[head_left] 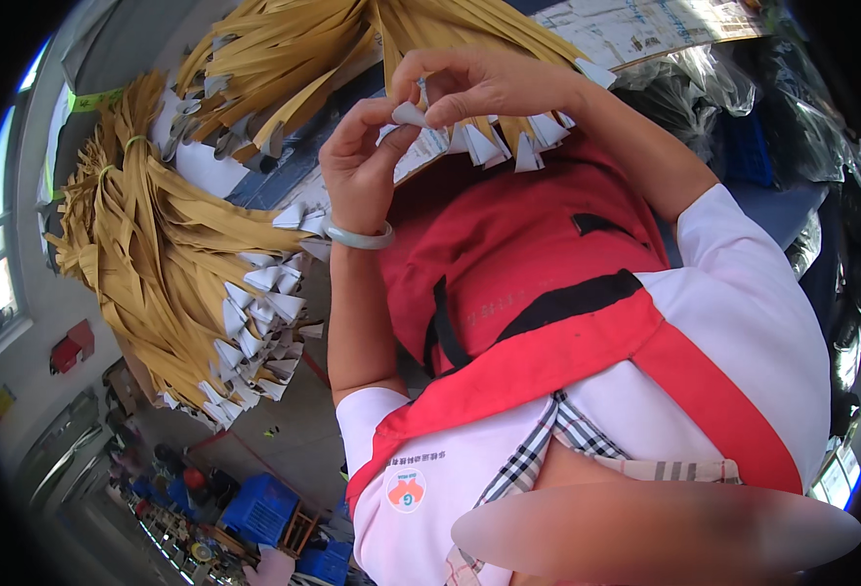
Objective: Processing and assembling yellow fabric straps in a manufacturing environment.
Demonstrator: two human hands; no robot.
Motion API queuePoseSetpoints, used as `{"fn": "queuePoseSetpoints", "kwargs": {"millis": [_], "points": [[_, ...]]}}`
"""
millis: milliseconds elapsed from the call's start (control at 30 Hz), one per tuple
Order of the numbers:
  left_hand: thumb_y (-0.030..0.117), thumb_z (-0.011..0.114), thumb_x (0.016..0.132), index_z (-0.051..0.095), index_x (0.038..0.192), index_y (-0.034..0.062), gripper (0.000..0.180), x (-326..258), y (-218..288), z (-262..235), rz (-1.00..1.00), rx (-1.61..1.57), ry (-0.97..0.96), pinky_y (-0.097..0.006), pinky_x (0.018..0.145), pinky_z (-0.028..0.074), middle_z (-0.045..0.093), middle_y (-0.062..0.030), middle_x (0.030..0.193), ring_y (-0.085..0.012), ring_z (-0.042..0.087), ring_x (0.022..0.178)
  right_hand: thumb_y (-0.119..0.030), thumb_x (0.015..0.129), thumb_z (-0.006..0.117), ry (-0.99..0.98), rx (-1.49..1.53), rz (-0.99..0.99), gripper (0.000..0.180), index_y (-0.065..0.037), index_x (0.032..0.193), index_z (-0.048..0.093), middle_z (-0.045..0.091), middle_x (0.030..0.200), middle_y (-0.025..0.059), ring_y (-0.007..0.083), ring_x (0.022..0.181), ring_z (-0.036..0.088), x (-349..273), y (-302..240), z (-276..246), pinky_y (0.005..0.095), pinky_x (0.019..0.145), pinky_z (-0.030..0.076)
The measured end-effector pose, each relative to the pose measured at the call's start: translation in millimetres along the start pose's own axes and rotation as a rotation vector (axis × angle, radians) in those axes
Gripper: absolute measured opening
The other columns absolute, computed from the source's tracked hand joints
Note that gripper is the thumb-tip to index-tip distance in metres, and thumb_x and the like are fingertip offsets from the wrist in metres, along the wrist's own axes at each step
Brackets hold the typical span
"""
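Observation:
Between the fingertips of both hands is a small white tab (411, 115), like the white ends on the tan strips nearby. My left hand (360, 161), with a pale bangle at the wrist, pinches it from the left and below. From the right, my right hand (479, 86) closes thumb and forefinger on its other side. Whether a strip hangs from this tab is hidden by the fingers. Just behind the hands lies a spread of tan strips (294, 54), and several of their white-tipped ends (484, 145) hang under my right hand.
A large tied bundle of tan strips (157, 225) with white tips hangs over the left side. The table (679, 29) bears printed sheeting. Clear plastic bags (689, 93) sit at the right, beside a dark blue crate (746, 146). Blue bins (262, 508) stand on the floor behind.

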State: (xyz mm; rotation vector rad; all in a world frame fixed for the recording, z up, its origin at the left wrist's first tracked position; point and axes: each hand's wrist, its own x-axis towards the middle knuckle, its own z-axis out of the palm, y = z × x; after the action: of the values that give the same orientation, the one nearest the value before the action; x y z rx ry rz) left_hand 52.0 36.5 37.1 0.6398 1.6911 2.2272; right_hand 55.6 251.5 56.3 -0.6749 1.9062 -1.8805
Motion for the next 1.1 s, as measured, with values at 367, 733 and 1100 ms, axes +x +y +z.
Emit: {"fn": "queuePoseSetpoints", "kwargs": {"millis": [367,733,1100], "points": [[-0.009,0.067,0.085,0.066,0.098,-0.0025,0.014,2.8,-7.0,-14.6,-0.032,-0.046,-0.030,-0.026,0.087,0.049,0.068,-0.0074,0.102,-0.0129,0.063,0.095,-0.010,0.087,0.073,0.087,0.054,0.029,0.015,-0.005,0.095,0.062,0.060,0.088,-0.0021,0.0054,0.083,0.060,5.9,6.7,2.4,0.0210,0.074,0.047],[-0.011,0.069,0.083,0.065,0.096,-0.0031,0.016,3.1,7.6,-15.5,-0.136,0.003,-0.138,-0.025,0.084,0.050,0.067,-0.0058,0.096,-0.0127,0.063,0.091,-0.008,0.087,0.072,-0.122,-0.007,0.109,0.013,-0.003,0.089,0.061,0.061,0.084,-0.0008,0.0060,0.080,0.059,10.0,-2.2,-8.5,0.0217,0.071,0.048],[-0.004,0.064,0.091,0.062,0.100,-0.0045,0.010,7.2,-27.4,1.5,0.307,0.633,0.351,-0.028,0.067,0.060,0.066,-0.0079,0.088,-0.0154,0.069,0.077,-0.007,0.090,0.066,0.606,-0.903,-0.354,0.007,-0.004,0.093,0.061,0.059,0.090,0.0022,0.0121,0.080,0.060,28.1,43.4,29.6,0.0258,0.069,0.049]]}}
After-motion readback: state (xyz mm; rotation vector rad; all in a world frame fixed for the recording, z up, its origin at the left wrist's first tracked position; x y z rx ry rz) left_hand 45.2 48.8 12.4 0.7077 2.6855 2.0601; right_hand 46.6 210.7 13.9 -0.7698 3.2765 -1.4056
